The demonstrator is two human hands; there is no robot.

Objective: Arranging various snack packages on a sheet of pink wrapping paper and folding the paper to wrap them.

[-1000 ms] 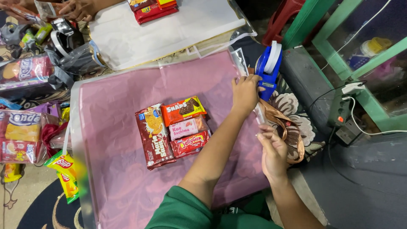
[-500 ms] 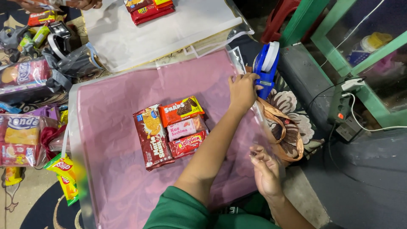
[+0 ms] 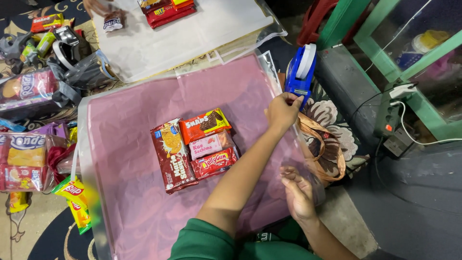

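Note:
My left hand [image 3: 283, 110] reaches across to the blue tape dispenser [image 3: 300, 72] and pinches the clear tape at its mouth. My right hand [image 3: 298, 195] lies on the right edge of the pink sheet [image 3: 130, 159], fingers spread and pressing down, with nothing gripped. A clear plastic film [image 3: 86, 144] covers the sheet. In its middle lie several snack packets: a long brown biscuit pack [image 3: 172, 155], an orange wafer pack [image 3: 205, 124], a pink cake pack [image 3: 210, 144] and a red jelly pack [image 3: 213, 162].
A white sheet [image 3: 187, 38] with red cracker boxes [image 3: 166, 12] lies beyond. Snack packs [image 3: 21, 159] and grey bags [image 3: 72, 72] crowd the left. A brown bag [image 3: 320, 149] lies at the right edge, near a power strip [image 3: 392, 120] and a green frame [image 3: 385, 53].
My right hand has slid down the sheet's right edge toward me and now presses flat. My left hand stays by the tape dispenser.

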